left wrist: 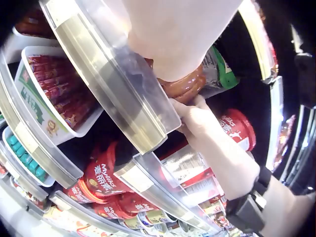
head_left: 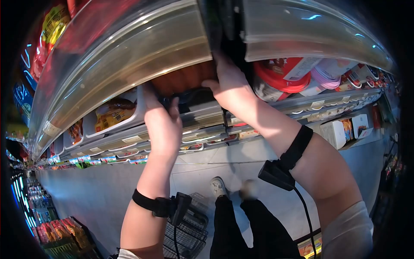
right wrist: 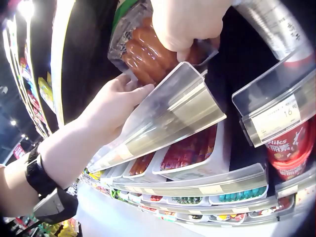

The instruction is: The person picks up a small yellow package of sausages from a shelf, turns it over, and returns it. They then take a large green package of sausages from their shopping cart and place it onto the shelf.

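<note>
A clear plastic pack of brown sausages (right wrist: 148,54) with a green-edged end lies behind a shelf's clear front guard. My left hand (head_left: 161,118) holds its left side, the thumb along the near edge in the right wrist view. On the opposite side my right hand (head_left: 230,82) grips the pack, fingers over its edge in the right wrist view. From the left wrist, the sausages (left wrist: 185,86) show between both hands. The guard hides part of the pack in the head view.
Red-lidded tubs (head_left: 282,75) stand on the shelf to the right. White bins (right wrist: 222,153) of red-wrapped snacks sit on a lower shelf. A clear guard (head_left: 172,47) curves over the left side. A wire basket (head_left: 185,231) is on the floor near my feet.
</note>
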Motion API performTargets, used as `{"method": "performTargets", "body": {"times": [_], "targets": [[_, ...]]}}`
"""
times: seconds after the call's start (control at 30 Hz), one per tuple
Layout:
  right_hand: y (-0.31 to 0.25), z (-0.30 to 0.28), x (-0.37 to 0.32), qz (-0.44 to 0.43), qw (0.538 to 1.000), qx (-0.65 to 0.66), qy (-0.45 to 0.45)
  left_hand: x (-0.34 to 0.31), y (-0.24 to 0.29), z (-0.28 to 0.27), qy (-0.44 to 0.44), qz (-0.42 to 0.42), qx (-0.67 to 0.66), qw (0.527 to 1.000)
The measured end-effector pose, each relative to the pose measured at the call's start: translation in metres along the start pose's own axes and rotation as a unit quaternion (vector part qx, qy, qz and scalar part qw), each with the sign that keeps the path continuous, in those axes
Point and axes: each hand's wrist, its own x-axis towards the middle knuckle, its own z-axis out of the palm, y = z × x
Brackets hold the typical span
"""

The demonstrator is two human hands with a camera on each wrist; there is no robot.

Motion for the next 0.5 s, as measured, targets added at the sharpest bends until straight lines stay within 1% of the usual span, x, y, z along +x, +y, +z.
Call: {"method": "performTargets", "body": {"times": [0.03, 0.07, 0.1, 0.17, 0.2, 0.23, 0.27, 0.3, 0.37, 0.4, 0.43, 0.5], "targets": [[-0.002, 0.000, 0.001, 0.022, 1.000, -0.008, -0.017, -0.004, 0.002, -0.002, 0.004, -0.002, 0.002, 1.000], [-0.002, 0.005, 0.002, -0.002, 1.000, -0.026, 0.017, -0.008, 0.006, -0.004, -0.009, -0.021, -0.004, 1.000], [-0.003, 0.003, 0.005, 0.043, 0.997, -0.067, -0.019, -0.010, 0.009, -0.006, -0.022, -0.040, -0.011, 0.999], [0.004, 0.011, 0.014, 0.024, 0.992, -0.121, -0.009, -0.011, 0.005, -0.008, -0.012, -0.001, -0.010, 1.000], [0.008, 0.013, 0.018, -0.010, 0.993, -0.115, -0.003, -0.011, 0.005, -0.009, -0.016, -0.009, -0.013, 1.000], [0.012, 0.017, 0.017, -0.024, 0.995, -0.090, 0.033, -0.011, 0.007, -0.010, -0.021, -0.017, -0.017, 0.999], [0.011, 0.019, 0.018, -0.019, 0.995, -0.096, 0.035, -0.010, 0.012, -0.014, -0.055, -0.058, -0.040, 0.996], [0.010, 0.021, 0.018, -0.014, 0.994, -0.103, 0.036, -0.010, 0.011, -0.015, -0.052, -0.060, -0.039, 0.996], [0.017, 0.021, 0.021, -0.012, 0.995, -0.095, 0.024, -0.012, 0.010, -0.016, -0.039, -0.005, -0.019, 0.999], [0.020, 0.018, 0.022, -0.014, 0.995, -0.098, 0.015, -0.014, 0.013, -0.020, -0.040, -0.013, -0.049, 0.998], [0.024, 0.015, 0.022, -0.033, 0.995, -0.098, 0.005, -0.018, 0.013, -0.025, -0.039, -0.014, -0.047, 0.998], [0.030, 0.013, 0.022, -0.064, 0.995, -0.074, 0.017, -0.027, 0.015, -0.035, -0.057, 0.008, -0.046, 0.997]]}}
